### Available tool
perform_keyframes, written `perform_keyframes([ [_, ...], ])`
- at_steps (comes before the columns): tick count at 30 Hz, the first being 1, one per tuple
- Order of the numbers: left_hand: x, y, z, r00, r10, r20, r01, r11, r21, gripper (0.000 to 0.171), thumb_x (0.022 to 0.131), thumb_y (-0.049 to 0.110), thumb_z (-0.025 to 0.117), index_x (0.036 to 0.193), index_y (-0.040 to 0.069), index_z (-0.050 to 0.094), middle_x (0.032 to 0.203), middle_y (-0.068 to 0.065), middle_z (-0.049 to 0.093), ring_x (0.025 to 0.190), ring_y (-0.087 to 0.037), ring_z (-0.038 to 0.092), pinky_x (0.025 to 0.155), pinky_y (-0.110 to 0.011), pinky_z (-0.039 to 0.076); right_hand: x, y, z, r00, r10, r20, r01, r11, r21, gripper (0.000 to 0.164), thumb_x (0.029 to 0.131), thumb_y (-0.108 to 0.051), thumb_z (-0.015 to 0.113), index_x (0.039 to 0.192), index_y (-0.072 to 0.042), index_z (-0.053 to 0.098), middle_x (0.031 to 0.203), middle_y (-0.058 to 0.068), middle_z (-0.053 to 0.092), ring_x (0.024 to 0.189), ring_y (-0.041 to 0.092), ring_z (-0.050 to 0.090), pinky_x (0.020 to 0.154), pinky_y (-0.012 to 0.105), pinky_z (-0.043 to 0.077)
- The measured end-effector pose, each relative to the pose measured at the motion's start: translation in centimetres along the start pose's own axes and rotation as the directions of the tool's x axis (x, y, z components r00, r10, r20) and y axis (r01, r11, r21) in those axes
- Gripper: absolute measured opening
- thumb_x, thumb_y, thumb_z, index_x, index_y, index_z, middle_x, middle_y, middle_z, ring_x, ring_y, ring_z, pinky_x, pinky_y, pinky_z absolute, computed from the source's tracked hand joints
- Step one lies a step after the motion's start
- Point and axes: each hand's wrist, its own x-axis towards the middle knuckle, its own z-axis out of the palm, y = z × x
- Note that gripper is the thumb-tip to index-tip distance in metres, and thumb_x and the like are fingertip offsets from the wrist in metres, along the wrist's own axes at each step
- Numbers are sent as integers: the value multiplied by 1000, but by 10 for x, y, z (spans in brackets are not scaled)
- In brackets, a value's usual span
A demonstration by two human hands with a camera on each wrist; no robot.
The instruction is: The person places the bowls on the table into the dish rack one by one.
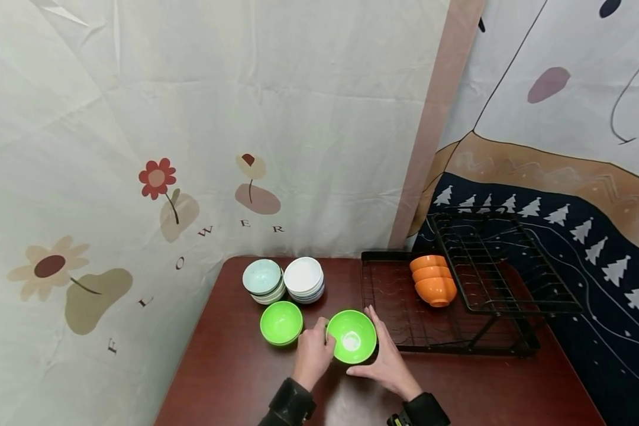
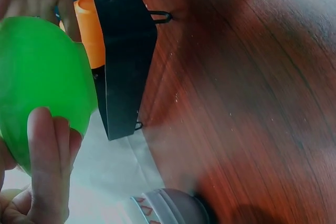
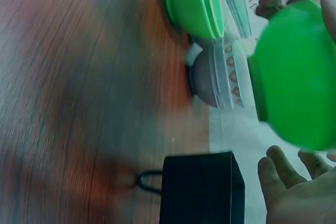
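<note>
My left hand pinches the left rim of a bright green bowl, with its fingers against the outer wall. The bowl is held up over the table, its inside facing the head camera. At its right side my right hand is spread, thumb and fingers apart; the right wrist view shows its straight fingers close to the bowl's outer wall. More green bowls, nested together, sit just left of my left hand.
Behind stand a stack of pale blue-green bowls and a stack of white bowls. To the right is a black two-level wire dish rack with several orange bowls standing in it. A patterned cloth hangs behind the table.
</note>
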Motion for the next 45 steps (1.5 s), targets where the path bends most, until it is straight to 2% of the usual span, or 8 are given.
perform_keyframes([
  [7,0,-1,5,1000,2,-14,-2,999,39,20,86,-4,76,105,3,71,75,-14,75,64,-33,72,56,-36,55,6,-2,14,998,-7,-66,7,1000,12,139,66,-21,109,175,-11,23,174,20,41,147,43,53,116,59,49],
  [12,-1,-2,3,1000,11,-15,-10,999,47,20,87,-3,76,106,3,71,78,-15,77,67,-34,74,58,-38,58,5,-2,19,993,2,-115,-5,1000,-22,134,66,-25,108,172,-5,28,160,22,51,139,42,59,108,60,52],
  [20,-2,-3,2,1000,11,-19,-11,1000,19,20,87,-4,75,106,1,73,77,-12,75,65,-30,72,58,-36,56,5,-2,20,986,-48,-160,35,996,-86,126,63,-29,108,165,-3,38,148,19,59,130,38,63,101,55,56],
  [26,-1,-7,1,999,18,37,-17,999,-31,13,102,11,74,112,2,75,66,1,64,61,-16,62,59,-29,51,6,-1,17,986,-22,-163,8,996,-91,120,65,-26,108,162,-4,41,147,19,59,130,37,62,101,54,56],
  [32,-3,-19,1,995,18,102,-7,995,-100,30,113,28,64,123,4,77,64,4,68,60,-11,65,68,-33,57,9,-1,6,985,20,-173,-36,995,-88,120,68,-31,107,163,-3,40,149,21,56,133,40,61,102,58,56],
  [38,-17,-45,4,984,93,151,-95,995,5,24,107,23,71,127,12,79,87,1,78,81,-22,75,75,-39,59,11,4,-18,969,40,-246,-70,991,-116,119,70,-31,106,163,-3,39,149,22,54,132,43,62,103,60,57],
  [42,-29,-63,3,957,105,269,-141,983,117,36,98,23,82,134,17,77,104,1,77,90,-21,68,75,-37,57,12,6,-38,952,70,-299,-119,982,-149,116,73,-32,105,162,-1,38,149,25,52,132,46,61,105,64,56],
  [45,-39,-75,2,934,119,337,-194,961,198,42,95,25,85,136,19,77,120,-2,77,101,-24,67,82,-42,58,12,8,-55,938,102,-332,-170,969,-181,115,76,-34,102,163,2,36,151,29,48,133,49,58,107,66,54],
])
